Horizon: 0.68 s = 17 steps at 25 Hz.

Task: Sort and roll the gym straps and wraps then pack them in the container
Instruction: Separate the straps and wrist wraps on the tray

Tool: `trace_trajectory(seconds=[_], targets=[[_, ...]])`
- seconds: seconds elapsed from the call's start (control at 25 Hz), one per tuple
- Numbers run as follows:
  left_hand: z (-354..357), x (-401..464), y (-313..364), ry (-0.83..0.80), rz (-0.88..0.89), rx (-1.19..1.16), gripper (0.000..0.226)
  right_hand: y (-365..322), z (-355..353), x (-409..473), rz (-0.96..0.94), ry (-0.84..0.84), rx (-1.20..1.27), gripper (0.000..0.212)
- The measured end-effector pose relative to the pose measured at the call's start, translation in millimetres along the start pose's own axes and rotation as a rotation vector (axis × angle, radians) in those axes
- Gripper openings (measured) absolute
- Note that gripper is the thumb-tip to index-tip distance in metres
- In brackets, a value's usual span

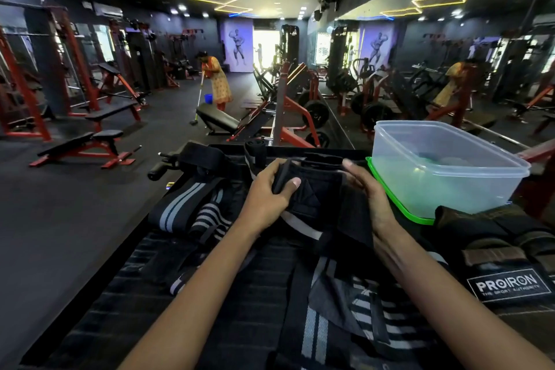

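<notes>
I am gripping a black wrap (312, 189) with my left hand (267, 198), thumb clamped over its folded edge so the roll cannot spring loose, while my right hand (369, 195) is holding the other side, fingers hidden behind the cloth. The clear container (444, 165) is standing just right of the wrap on its green lid (399, 204), mouth up for packing. Striped straps (192, 210) are lying left of the wrap, unrolled.
</notes>
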State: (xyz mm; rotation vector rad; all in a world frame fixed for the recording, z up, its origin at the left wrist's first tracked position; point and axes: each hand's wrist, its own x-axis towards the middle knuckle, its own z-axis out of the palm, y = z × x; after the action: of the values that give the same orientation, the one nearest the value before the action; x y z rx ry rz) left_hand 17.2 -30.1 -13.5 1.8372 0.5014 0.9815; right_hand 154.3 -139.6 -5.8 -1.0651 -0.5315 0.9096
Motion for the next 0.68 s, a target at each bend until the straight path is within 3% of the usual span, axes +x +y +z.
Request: trace_trajectory(seconds=[0.08,0.28,0.52,0.68], targets=[[2,-3,-3,-0.016,0.027,0.089,0.021,-3,2,-6,0.087,-0.132,-0.024,0.064],[3,-6,0,-0.110,0.012,-0.002,0.028,-4,2,0,0.017,0.029,-0.127,0.021],[4,-8,-5,-0.079,0.037,-0.079,0.033,-6,-5,5,-0.138,0.029,-0.284,0.036],[11,-9,-9,-0.044,0.056,-0.062,0.033,-16,-15,7,-0.245,0.014,-0.430,0.025]])
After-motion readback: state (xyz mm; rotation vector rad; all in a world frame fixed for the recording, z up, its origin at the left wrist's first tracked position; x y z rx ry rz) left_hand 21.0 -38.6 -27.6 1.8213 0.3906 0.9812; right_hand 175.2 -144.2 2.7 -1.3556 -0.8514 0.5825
